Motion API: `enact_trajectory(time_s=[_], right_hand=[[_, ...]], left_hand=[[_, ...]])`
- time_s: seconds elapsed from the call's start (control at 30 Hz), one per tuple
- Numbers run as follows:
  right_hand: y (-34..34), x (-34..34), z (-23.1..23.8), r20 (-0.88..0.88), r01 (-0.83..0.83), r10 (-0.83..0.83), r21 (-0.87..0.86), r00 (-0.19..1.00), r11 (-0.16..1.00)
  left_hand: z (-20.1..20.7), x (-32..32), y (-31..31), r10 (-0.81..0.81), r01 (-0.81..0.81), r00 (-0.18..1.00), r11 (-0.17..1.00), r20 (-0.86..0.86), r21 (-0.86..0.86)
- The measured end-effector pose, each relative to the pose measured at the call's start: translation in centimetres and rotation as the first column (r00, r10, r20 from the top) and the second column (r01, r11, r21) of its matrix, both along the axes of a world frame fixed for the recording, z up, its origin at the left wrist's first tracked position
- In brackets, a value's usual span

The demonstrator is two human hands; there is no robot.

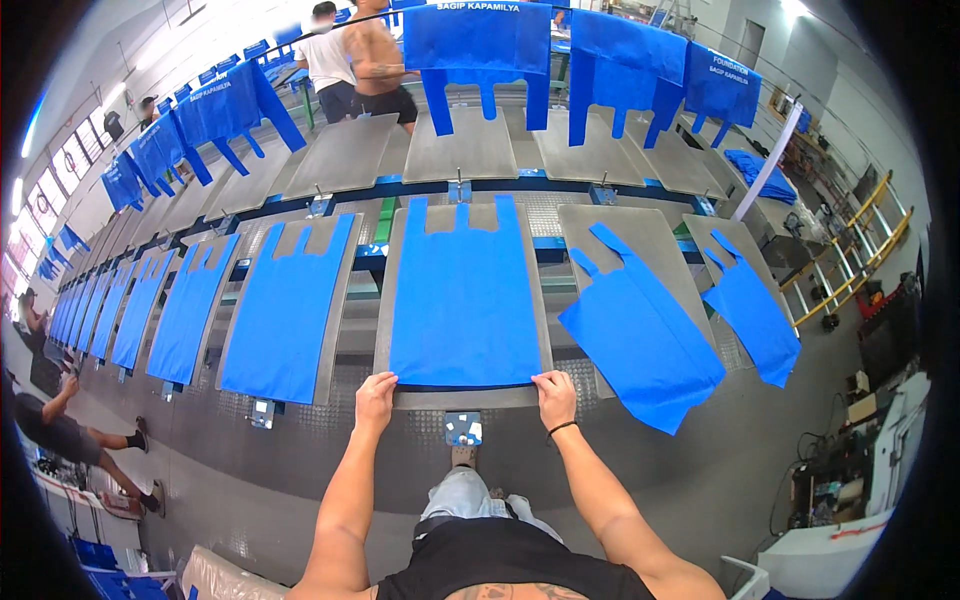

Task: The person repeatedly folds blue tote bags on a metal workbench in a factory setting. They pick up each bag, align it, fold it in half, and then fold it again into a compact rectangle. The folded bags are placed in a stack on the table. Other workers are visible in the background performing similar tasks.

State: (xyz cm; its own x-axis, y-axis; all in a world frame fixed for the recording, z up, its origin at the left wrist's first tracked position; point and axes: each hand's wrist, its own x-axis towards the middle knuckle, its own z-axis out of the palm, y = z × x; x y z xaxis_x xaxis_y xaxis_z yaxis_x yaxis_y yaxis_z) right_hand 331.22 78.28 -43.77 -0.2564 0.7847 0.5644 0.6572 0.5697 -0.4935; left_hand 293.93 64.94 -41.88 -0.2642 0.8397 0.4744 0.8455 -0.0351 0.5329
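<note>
A blue fabric bag (pixel 460 300) with handle straps at its far end lies flat on a grey board (pixel 384 330) in front of me. My left hand (pixel 376 398) pinches the bag's near left corner. The near right corner is pinched between the fingers of my right hand (pixel 554 396), which has a dark band at the wrist. Between the two hands the near edge is stretched straight, a little short of the board's front edge. To the right, another blue bag (pixel 650 330) lies askew over its board, its near corner hanging past the edge.
More boards with flat blue bags (pixel 285 310) run off to the left. Printed blue bags (pixel 478 45) hang from a line above the far boards. Two people (pixel 375 60) stand beyond; another person (pixel 75 430) sits at left. A yellow ladder (pixel 850 255) leans at right.
</note>
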Motion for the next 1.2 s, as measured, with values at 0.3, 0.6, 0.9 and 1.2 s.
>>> enact_trajectory(time_s=[0.3, 0.6, 0.9, 1.2], right_hand=[[-1.5, 0.4, 0.1, -0.013, -0.043, 0.042, -0.057, 0.999, 0.997], [-2.6, 0.2, 0.2, 0.026, -0.021, 0.023, -0.060, 0.999, 0.998], [-3.3, 0.1, 0.1, 0.010, -0.016, 0.016, -0.069, 1.000, 0.998], [-4.2, 0.8, -0.3, 0.038, -0.033, 0.035, -0.065, 0.999, 0.997]], left_hand=[[-1.4, -0.1, -1.5, -0.043, 0.043, 0.997, 0.999, -0.071, -0.001], [-1.1, -0.8, -2.1, -0.088, 0.085, 0.991, 0.996, -0.104, -0.032], [-1.0, -1.1, -2.9, -0.121, 0.116, 0.987, 0.992, -0.104, -0.055], [-0.6, -1.6, -3.5, -0.162, 0.145, 0.974, 0.983, -0.158, -0.112]])
